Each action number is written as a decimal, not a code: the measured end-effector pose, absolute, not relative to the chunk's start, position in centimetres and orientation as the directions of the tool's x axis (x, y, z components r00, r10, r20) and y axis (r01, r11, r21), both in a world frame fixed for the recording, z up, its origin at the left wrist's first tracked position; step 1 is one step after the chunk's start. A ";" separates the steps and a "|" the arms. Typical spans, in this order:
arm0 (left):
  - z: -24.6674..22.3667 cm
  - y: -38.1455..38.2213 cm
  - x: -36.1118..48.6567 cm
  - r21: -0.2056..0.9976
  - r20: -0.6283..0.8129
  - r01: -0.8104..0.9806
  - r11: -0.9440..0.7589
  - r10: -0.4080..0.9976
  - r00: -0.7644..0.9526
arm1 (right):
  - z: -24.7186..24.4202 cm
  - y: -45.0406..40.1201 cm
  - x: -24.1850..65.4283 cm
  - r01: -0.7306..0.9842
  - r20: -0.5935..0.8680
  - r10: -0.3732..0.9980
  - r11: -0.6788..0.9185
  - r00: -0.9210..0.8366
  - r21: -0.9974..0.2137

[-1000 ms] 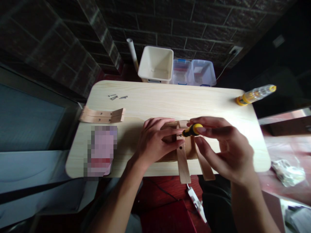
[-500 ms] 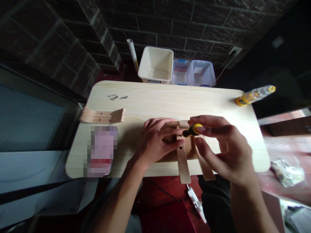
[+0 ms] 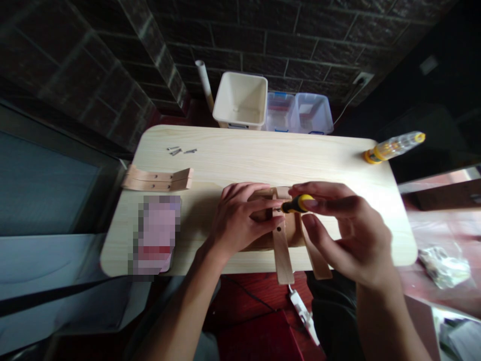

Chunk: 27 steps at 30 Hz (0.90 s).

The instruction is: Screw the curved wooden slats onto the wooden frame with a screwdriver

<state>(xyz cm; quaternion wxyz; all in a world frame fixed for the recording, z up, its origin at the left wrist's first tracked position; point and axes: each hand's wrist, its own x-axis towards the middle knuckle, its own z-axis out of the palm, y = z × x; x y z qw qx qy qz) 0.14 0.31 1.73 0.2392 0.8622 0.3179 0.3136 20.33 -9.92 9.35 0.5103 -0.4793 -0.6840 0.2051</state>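
Note:
My right hand (image 3: 347, 225) grips a yellow and black screwdriver (image 3: 298, 203) by its handle, tip at a hole in a curved wooden strip (image 3: 282, 255). My left hand (image 3: 240, 215) lies on a rounded wooden piece (image 3: 263, 242) under the strip, its thumb and forefinger closed on the strip around the screwdriver's tip. An open hole shows in the strip just below. A second wooden strip (image 3: 317, 258) runs down beside it, partly behind my right hand. Whether a screw sits under the tip is too small to tell.
Several screws (image 3: 176, 150) lie at the table's (image 3: 263, 155) back left, above two curved slats (image 3: 158, 180). A blurred pink object (image 3: 158, 233) is at the left. A clear, yellow-ended tube (image 3: 394, 147) stands at the back right. Bins (image 3: 240, 100) are behind the table.
The screwdriver's handle has turned slightly in the fingers of my right hand. My left hand keeps its place on the wood.

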 end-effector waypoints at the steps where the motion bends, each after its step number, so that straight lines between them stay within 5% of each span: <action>1: 1.7 0.3 0.1 0.614 0.386 0.397 -0.682 0.699 0.602 | 9.3 -9.9 20.4 0.445 0.498 0.867 0.455 -0.024 -0.771; 27: 2.3 0.4 0.4 0.639 0.332 0.424 -0.641 0.728 0.600 | 8.9 -9.6 20.8 0.431 0.507 0.862 0.463 -0.015 -0.774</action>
